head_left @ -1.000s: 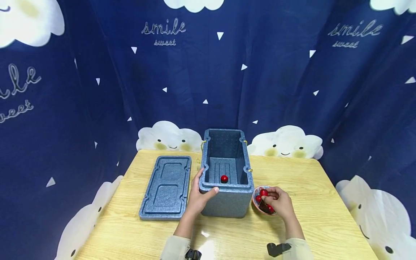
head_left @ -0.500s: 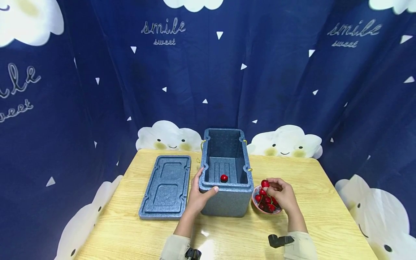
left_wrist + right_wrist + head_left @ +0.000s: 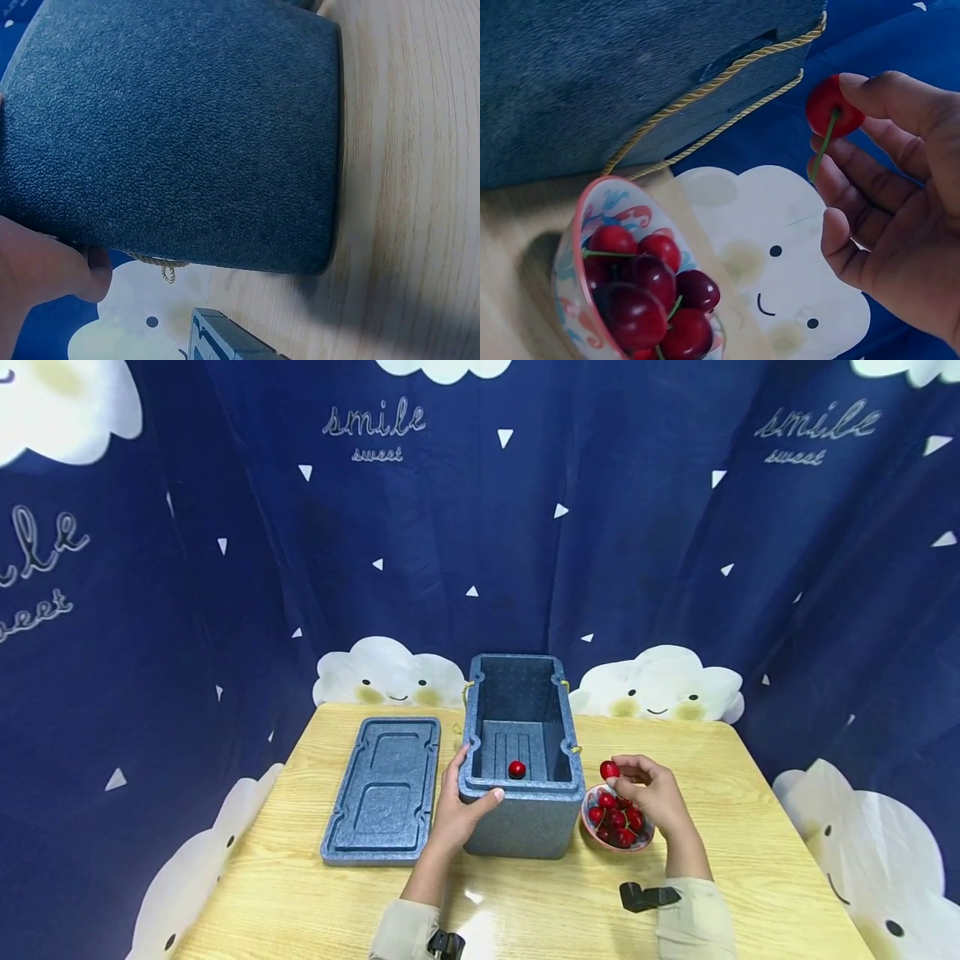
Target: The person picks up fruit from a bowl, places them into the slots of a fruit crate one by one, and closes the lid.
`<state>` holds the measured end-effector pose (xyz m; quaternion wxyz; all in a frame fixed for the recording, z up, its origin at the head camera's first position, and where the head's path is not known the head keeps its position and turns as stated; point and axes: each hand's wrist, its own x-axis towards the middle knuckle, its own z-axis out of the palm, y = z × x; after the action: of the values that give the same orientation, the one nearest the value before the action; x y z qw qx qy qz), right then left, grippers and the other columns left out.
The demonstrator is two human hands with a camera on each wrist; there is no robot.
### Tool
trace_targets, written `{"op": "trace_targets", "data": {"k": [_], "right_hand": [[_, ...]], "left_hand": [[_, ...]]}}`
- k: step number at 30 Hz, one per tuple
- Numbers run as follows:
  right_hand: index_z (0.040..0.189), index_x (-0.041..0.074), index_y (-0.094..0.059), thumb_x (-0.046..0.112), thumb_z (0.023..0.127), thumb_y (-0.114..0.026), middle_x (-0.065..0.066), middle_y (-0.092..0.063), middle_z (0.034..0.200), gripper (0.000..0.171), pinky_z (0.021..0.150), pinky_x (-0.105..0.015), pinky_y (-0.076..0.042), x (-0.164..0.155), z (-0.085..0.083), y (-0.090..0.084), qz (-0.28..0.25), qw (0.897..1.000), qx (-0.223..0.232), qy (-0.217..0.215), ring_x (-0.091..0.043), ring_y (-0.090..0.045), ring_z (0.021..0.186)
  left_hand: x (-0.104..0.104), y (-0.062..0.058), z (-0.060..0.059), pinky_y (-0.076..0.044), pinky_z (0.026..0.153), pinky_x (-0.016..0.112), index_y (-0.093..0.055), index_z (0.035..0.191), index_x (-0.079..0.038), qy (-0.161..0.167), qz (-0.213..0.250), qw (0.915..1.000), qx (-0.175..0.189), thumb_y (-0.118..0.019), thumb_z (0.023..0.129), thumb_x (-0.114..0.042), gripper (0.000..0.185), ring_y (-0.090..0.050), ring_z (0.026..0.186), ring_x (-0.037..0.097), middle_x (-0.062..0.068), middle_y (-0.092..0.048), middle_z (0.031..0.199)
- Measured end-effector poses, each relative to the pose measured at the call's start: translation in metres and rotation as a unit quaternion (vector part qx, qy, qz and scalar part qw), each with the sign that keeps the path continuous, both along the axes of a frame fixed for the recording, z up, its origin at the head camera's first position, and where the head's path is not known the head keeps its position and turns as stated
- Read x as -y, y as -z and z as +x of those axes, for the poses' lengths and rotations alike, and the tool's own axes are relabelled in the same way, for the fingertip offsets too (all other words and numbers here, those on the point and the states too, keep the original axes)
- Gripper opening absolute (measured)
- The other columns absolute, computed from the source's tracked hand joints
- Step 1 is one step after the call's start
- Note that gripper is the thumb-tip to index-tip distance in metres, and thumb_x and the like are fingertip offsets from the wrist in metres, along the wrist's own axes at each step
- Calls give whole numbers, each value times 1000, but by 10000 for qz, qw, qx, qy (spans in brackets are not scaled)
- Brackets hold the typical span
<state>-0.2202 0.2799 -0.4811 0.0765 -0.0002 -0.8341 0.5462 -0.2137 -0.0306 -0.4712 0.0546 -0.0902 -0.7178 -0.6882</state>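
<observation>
Red cherry (image 3: 609,769) with a green stem is pinched at the fingertips of the right hand (image 3: 651,795), held in the air above the small patterned bowl of dark red cherries (image 3: 617,827) and just right of the open blue-grey foam box (image 3: 522,827). Right wrist view: thumb and forefinger close on the cherry (image 3: 832,106), stem hanging down past the other curled fingers, bowl (image 3: 585,277) below, box wall with its yellow cord handle (image 3: 712,120) alongside. Left hand (image 3: 461,802) grips the box's near left corner, thumb lying along the front rim, fingers wrapped round the left side. One more red cherry (image 3: 517,769) sits on the ribbed floor inside the box. Matching blue-grey foam lid (image 3: 384,789) lies flat, inner side up, on the light wooden table (image 3: 750,827), just left of the box and apart from it. Dark blue cloud-print curtain (image 3: 225,568) behind.
</observation>
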Motion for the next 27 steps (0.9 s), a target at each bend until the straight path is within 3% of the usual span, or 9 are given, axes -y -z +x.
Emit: {"op": "trace_targets", "data": {"k": [17, 27], "right_hand": [[116, -6, -58, 5, 83, -68, -23, -61, 105, 36, 68, -27, -51, -3, -16, -25, -57, 9992, -127, -387, -20, -58, 88], [116, -3, -59, 10, 82, -71, -20, -62, 105, 38, 70, -26, -50, 4, -23, -42, -32, 9986, -307, -422, -17, -58, 87]], "left_hand": [[1, 0, 0, -22, 102, 53, -32, 143, -9, 99, 22, 9999, 14, -75, 76, -11, 81, -28, 129, 34, 18, -28, 144], [0, -1, 0, -20, 103, 54, -33, 143, -9, 35, 76, 10000, 37, -76, 75, -9, 80, -27, 129, 35, 19, -29, 143]]}}
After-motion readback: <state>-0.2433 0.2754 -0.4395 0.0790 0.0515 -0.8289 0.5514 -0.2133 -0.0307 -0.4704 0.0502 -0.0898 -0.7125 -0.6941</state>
